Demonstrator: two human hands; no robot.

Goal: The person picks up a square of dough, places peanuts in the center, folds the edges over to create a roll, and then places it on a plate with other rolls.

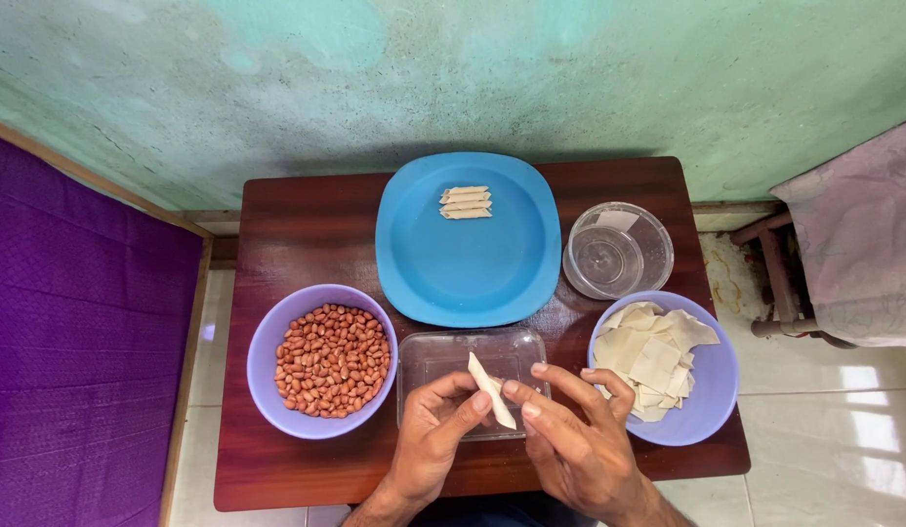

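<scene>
Both hands meet over a clear rectangular tray [430, 359] at the table's front. My left hand [433, 431] and my right hand [570, 439] pinch a rolled strip of pale dough [492, 390] between their fingertips; it slants up to the left. To the left stands a lilac bowl [267, 337] full of peanuts [332, 359]. On the right, a second lilac bowl [715, 385] holds several square dough sheets [650, 355]. A blue plate [463, 263] behind the tray carries three finished rolls [466, 202] near its far edge.
A clear round bowl [617, 250] stands at the back right of the dark wooden table [307, 229]. A purple mat [77, 332] lies to the left. A cloth-draped wooden piece of furniture [844, 244] stands to the right. A green wall rises behind.
</scene>
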